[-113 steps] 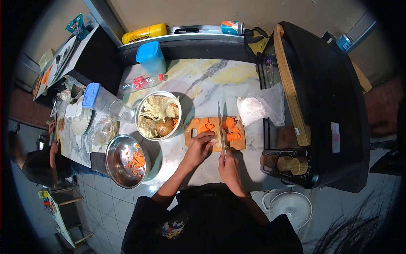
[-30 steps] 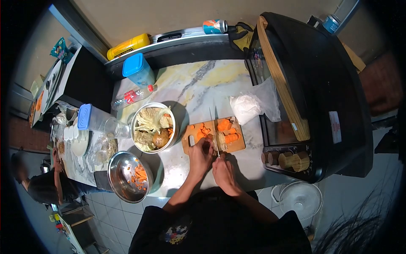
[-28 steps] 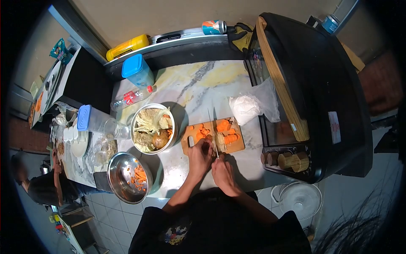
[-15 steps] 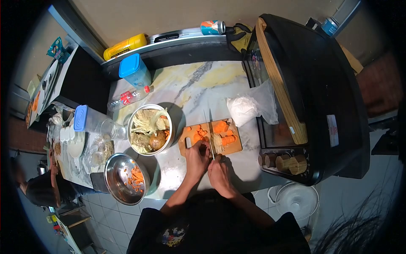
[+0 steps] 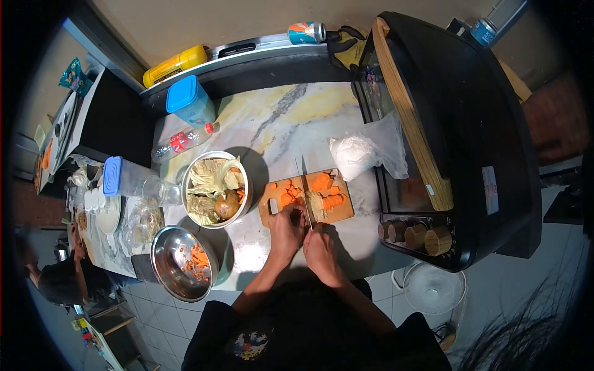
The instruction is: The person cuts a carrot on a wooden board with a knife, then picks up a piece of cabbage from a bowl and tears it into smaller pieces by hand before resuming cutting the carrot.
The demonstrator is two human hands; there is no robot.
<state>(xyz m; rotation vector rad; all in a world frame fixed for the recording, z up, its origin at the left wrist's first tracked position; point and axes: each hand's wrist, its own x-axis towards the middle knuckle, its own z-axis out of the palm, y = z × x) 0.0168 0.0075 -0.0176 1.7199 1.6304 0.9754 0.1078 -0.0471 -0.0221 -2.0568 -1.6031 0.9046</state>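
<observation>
A wooden cutting board lies on the marble-patterned counter, with sliced carrots left of the blade and more carrot pieces on the right beside a pale, knobbly heap. My right hand is closed round the handle of a knife, whose blade points away from me across the board. Close against the blade's left side, my left hand has its fingers curled at the near edge of the board. Whatever is under those fingertips is too small and hidden to make out.
Left of the board stand a white bowl of cabbage leaves and a potato, and a steel bowl with carrot strips. A bag of white powder sits near the black oven. A co-worker is at far left.
The camera view has shifted slightly. Both hands and the knife stay at nearly the same place on the board, with no clear change in the carrots.
</observation>
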